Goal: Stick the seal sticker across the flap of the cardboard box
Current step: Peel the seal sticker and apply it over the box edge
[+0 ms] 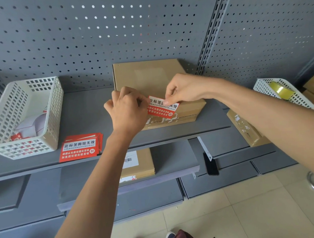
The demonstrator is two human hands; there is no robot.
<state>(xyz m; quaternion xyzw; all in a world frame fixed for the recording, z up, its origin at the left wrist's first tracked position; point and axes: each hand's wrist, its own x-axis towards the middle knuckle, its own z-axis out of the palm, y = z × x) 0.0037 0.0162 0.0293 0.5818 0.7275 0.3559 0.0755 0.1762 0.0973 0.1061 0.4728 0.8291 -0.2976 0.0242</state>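
Both hands, left hand [127, 110] and right hand [181, 89], pinch the seal sticker [162, 107] by its ends (keeping it taut), probably to bridge the cardboard box [148, 77] flap edge.

Cardboard box [153, 76]: flat, brown, closed; lies on the grey shelf against the pegboard back, front edge facing the viewer, with torn white label remnants along its front face.

Seal sticker [162, 107]: red rectangle with a white band of black characters; tilted, draped over the box's front top edge, upper part partly hidden.
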